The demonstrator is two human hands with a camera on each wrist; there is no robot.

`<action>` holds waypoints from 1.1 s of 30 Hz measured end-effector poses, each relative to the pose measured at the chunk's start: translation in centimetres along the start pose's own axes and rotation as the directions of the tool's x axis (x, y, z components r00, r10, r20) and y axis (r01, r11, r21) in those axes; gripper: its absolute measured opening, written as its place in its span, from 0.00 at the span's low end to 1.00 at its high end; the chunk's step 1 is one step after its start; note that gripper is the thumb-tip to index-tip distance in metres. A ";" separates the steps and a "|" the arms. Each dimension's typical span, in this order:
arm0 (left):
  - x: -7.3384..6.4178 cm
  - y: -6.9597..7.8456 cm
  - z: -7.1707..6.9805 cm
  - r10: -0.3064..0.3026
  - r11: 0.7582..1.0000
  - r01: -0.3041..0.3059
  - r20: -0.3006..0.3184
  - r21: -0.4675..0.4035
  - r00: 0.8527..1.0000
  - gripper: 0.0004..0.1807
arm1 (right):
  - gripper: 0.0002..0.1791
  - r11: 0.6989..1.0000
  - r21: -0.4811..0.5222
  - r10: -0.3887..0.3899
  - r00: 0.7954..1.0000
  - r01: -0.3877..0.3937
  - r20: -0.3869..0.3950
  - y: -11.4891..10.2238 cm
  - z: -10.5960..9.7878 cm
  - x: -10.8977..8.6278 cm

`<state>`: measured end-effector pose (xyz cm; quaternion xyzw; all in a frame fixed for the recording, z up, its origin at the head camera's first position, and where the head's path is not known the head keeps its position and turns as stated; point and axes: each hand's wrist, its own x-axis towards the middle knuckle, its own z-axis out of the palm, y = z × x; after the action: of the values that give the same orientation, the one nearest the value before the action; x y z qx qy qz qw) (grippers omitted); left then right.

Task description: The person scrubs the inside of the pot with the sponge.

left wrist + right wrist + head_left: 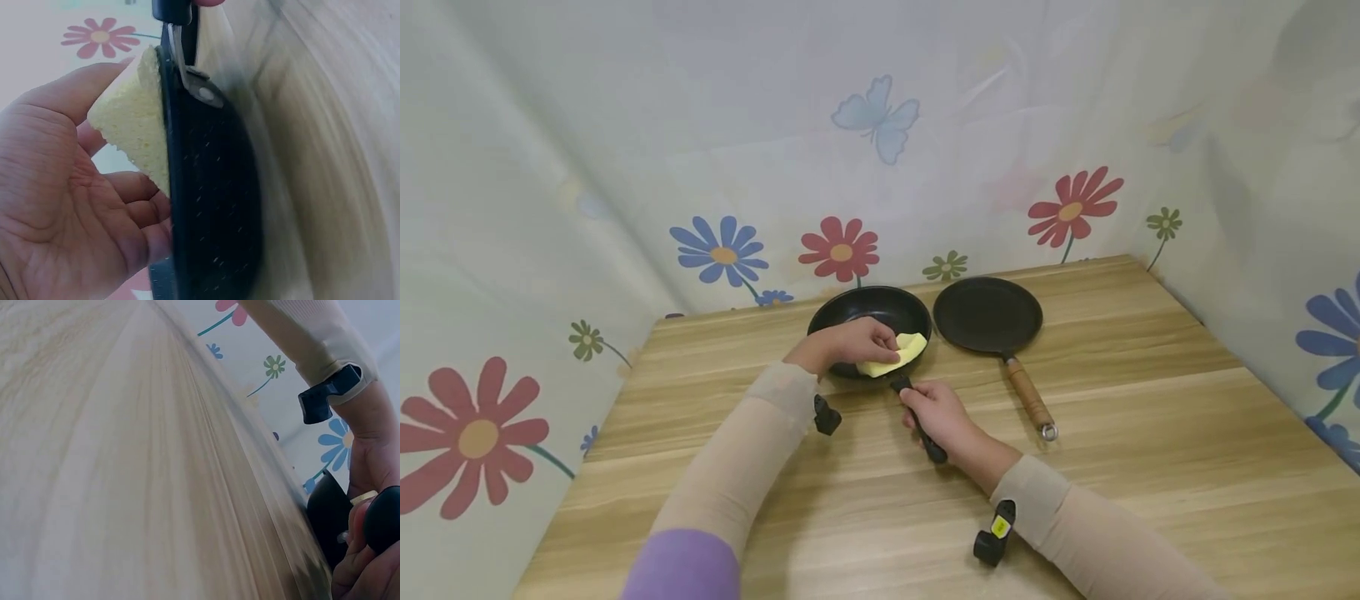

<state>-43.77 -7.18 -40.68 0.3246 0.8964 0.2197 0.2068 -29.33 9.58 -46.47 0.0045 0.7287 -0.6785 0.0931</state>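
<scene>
A deep black frying pan [842,312] rests on the wooden table, its handle pointing toward me. My left hand [859,340] is over the pan and pinches a pale yellow sponge [912,347] against the inner side near the handle. In the left wrist view the sponge [131,112] sits between thumb and fingers, partly behind the pan's rim. My right hand [943,417] grips the pan's black handle [934,450]. The handle's rounded end [384,519] shows close up in the right wrist view, with fingers wrapped round it.
A flat black pan [988,315] with a wooden handle [1028,392] lies just right of the frying pan. The wooden table [1150,467] meets a flower-patterned curtain [760,167] at the back and sides. Black wrist cameras [992,542] hang below both wrists.
</scene>
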 end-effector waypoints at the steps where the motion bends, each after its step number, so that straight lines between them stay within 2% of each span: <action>1: -0.1 0.1 -0.2 -0.001 1.000 0.001 0.009 0.010 1.000 0.10 | 0.16 1.000 0.001 -0.001 1.000 0.001 -0.003 -0.1 -0.1 0.0; 9: -1.0 0.0 -1.5 -0.039 0.994 0.030 0.085 0.105 0.996 0.09 | 0.16 1.000 0.016 -0.014 1.000 0.014 0.002 -0.2 -0.4 0.0; 16: -2.2 -0.1 -2.1 -0.085 0.967 0.050 0.130 0.250 0.988 0.08 | 0.17 1.000 0.022 -0.005 1.000 0.005 0.005 0.1 -0.6 0.2; 26: -3.2 -0.6 -2.6 -0.171 0.919 0.122 0.101 0.376 0.980 0.05 | 0.18 1.000 0.029 -0.004 1.000 0.004 0.022 0.3 -0.8 0.3; 30: -3.3 -1.2 -2.7 -0.162 0.885 0.120 0.056 0.451 0.985 0.04 | 0.19 1.000 0.024 0.004 0.999 -0.005 0.033 0.1 -1.0 0.2; 33: -3.3 -1.8 -2.8 -0.154 0.872 0.121 0.030 0.474 0.988 0.04 | 0.18 1.000 0.017 0.010 0.999 -0.011 0.041 0.1 -1.2 0.1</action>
<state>-43.74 -11.41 -38.59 0.3076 0.9363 -0.0305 0.1669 -29.56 10.73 -46.48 -0.0046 0.7208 -0.6842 0.1114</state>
